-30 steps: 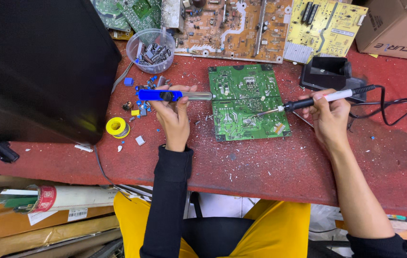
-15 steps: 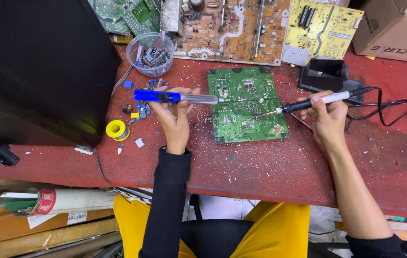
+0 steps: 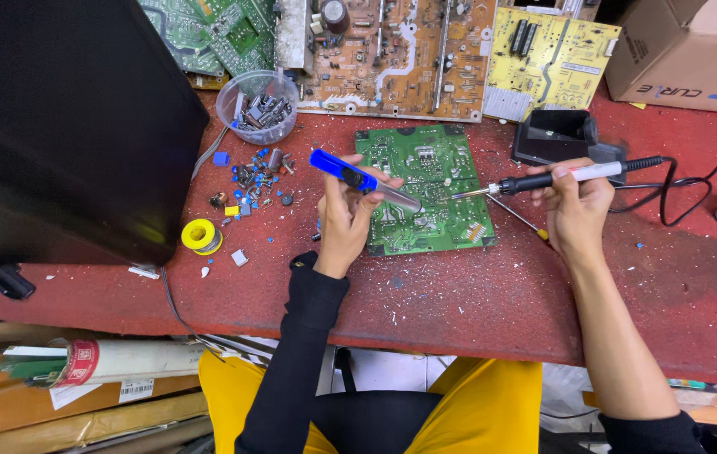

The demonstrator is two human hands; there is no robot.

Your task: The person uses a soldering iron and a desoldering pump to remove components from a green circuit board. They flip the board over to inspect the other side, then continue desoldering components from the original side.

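- Green circuit board [image 3: 425,189], square, lies flat on the red bench [image 3: 476,294], between the two hands; its face is dotted with small solder points and parts.
- Left hand [image 3: 346,214]: its grip is pressed around a blue desoldering pump [image 3: 364,181] with a silver barrel, whose tip slants down over the board's middle.
- Right hand [image 3: 575,206]: its grip pinches a soldering iron [image 3: 543,179] with a black-and-white handle; the metal tip reaches the board's right part, near the pump's tip.
- Black iron stand [image 3: 558,134] sits just behind the right hand, and a black cord [image 3: 678,189] trails off to the right.
- Clear plastic bowl [image 3: 257,105] of small dark parts stands left of the board; blue and dark loose components [image 3: 253,181] are scattered in front of it.
- Yellow solder spool [image 3: 201,236] lies nearer the bench's front edge.
- Brown circuit board [image 3: 392,55] and yellow circuit board [image 3: 547,59] lean at the back.
- Cardboard box [image 3: 686,50], tan with a blue stripe, is at the far right corner.
- Black panel [image 3: 64,118], large and glossy, fills the left.
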